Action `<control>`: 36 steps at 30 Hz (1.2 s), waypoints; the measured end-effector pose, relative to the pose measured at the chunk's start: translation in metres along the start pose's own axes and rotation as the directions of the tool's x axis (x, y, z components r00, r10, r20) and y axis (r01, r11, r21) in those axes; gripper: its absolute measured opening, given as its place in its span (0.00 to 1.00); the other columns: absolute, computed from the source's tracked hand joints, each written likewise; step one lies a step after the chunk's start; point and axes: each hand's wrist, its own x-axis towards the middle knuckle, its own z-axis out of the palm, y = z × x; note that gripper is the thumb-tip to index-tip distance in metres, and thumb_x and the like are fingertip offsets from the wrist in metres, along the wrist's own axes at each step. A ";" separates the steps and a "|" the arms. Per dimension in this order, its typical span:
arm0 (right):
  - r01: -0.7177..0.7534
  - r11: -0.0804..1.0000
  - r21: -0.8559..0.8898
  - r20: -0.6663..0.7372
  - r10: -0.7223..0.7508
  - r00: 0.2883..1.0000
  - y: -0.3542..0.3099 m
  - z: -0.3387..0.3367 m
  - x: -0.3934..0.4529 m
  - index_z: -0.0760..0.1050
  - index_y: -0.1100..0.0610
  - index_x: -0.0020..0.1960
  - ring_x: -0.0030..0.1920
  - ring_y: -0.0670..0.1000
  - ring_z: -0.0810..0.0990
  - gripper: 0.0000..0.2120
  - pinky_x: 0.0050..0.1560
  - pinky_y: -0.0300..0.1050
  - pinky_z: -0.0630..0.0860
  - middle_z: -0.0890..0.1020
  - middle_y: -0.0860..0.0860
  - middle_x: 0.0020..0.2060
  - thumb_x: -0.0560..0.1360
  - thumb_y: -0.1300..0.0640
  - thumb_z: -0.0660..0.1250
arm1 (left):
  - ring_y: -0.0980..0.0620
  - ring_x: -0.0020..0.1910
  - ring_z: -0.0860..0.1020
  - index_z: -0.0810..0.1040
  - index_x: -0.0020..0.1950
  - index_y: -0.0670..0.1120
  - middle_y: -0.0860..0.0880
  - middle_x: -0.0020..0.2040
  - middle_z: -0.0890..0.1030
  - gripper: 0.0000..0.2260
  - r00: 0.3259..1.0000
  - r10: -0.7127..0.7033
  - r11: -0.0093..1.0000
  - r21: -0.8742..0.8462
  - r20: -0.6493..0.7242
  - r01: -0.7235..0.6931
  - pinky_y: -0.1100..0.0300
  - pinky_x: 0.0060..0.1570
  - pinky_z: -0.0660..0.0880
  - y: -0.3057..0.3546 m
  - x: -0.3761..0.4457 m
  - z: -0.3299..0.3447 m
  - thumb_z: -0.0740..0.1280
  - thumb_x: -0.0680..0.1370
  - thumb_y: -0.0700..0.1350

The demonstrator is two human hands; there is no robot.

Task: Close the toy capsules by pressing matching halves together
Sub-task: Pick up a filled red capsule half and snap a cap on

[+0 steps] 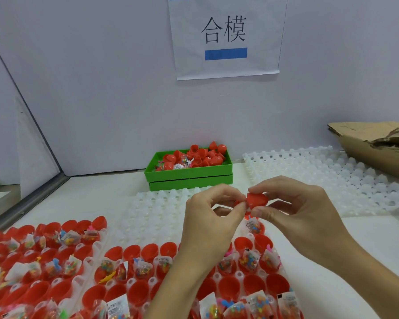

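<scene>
My right hand (295,217) pinches a red capsule half (257,200) between thumb and fingers, above the table's middle. My left hand (213,217) meets it from the left, fingertips closed on a second red piece (237,203) that is mostly hidden by the fingers. The two pieces touch where the hands meet. Below the hands lies a white tray (134,280) holding several open red capsule halves (253,284), many with small bagged toys (249,260) in them. A second such tray (88,261) sits at the lower left.
A green bin (189,174) with several red capsules stands at the back against the wall. White plastic trays with no capsules (332,178) lie behind and to the right of the hands. Torn cardboard (378,143) sits at far right. A paper sign (225,35) hangs on the wall.
</scene>
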 end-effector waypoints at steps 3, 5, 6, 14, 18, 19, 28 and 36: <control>-0.005 1.000 -0.010 -0.018 0.005 1.000 0.000 -0.002 0.001 0.83 0.49 0.48 0.45 0.49 0.84 0.13 0.44 0.43 0.82 0.85 0.45 0.43 0.64 0.55 0.74 | 0.55 0.45 0.84 0.86 0.47 0.49 0.55 0.41 0.85 0.07 1.000 -0.003 1.000 -0.019 0.022 0.003 0.63 0.44 0.81 0.001 0.000 -0.001 0.73 0.75 0.37; -0.025 1.000 0.007 -0.041 0.025 0.999 0.001 -0.003 0.001 0.83 0.49 0.49 0.44 0.49 0.85 0.13 0.43 0.41 0.82 0.85 0.45 0.43 0.64 0.54 0.74 | 0.55 0.49 0.83 0.84 0.56 0.51 0.55 0.46 0.86 0.14 0.998 -0.013 0.998 -0.059 0.061 0.017 0.63 0.47 0.80 0.002 0.000 -0.002 0.74 0.74 0.36; -0.040 0.999 0.025 -0.051 0.041 0.998 0.001 -0.004 0.001 0.83 0.50 0.49 0.44 0.49 0.85 0.13 0.42 0.39 0.81 0.86 0.46 0.42 0.64 0.54 0.74 | 0.55 0.49 0.83 0.82 0.60 0.52 0.54 0.48 0.86 0.18 0.997 -0.024 0.996 -0.083 0.071 0.030 0.63 0.48 0.80 0.001 -0.001 -0.003 0.74 0.73 0.36; -0.133 0.970 0.205 0.009 0.134 0.991 -0.002 0.003 -0.003 0.83 0.47 0.49 0.42 0.52 0.87 0.14 0.44 0.39 0.82 0.87 0.50 0.40 0.64 0.57 0.74 | 0.55 0.50 0.84 0.84 0.53 0.51 0.54 0.46 0.86 0.11 0.995 -0.079 0.988 -0.130 0.056 0.086 0.59 0.52 0.80 -0.002 0.004 -0.011 0.76 0.73 0.40; -0.150 0.970 0.192 -0.006 0.154 0.988 0.001 0.003 -0.002 0.83 0.49 0.50 0.43 0.50 0.87 0.15 0.45 0.40 0.82 0.87 0.49 0.41 0.66 0.62 0.74 | 0.54 0.53 0.83 0.84 0.57 0.48 0.52 0.49 0.86 0.15 0.988 -0.061 0.980 -0.181 0.141 0.086 0.62 0.52 0.79 -0.002 0.003 -0.013 0.76 0.72 0.37; -0.149 0.971 0.186 -0.011 0.154 0.988 0.001 0.002 -0.002 0.83 0.49 0.50 0.43 0.49 0.87 0.14 0.45 0.39 0.82 0.87 0.48 0.41 0.66 0.62 0.74 | 0.54 0.54 0.83 0.84 0.57 0.47 0.51 0.50 0.86 0.16 0.987 -0.056 0.977 -0.193 0.150 0.085 0.63 0.52 0.79 -0.002 0.003 -0.013 0.76 0.71 0.36; -0.125 0.978 0.166 0.030 0.121 0.992 -0.001 0.002 -0.003 0.85 0.53 0.52 0.48 0.52 0.86 0.15 0.51 0.48 0.83 0.87 0.50 0.45 0.64 0.57 0.74 | 0.56 0.47 0.85 0.85 0.50 0.54 0.56 0.46 0.86 0.16 0.996 -0.050 0.989 -0.135 0.080 0.061 0.65 0.48 0.80 -0.002 0.005 -0.011 0.76 0.70 0.34; -0.147 0.970 0.192 0.010 0.148 0.989 -0.002 0.001 -0.001 0.84 0.54 0.49 0.42 0.49 0.87 0.15 0.44 0.37 0.82 0.87 0.49 0.40 0.62 0.61 0.75 | 0.54 0.48 0.85 0.85 0.54 0.50 0.53 0.49 0.86 0.16 0.991 -0.031 0.982 -0.181 0.131 0.055 0.64 0.49 0.80 -0.001 0.003 -0.013 0.76 0.70 0.36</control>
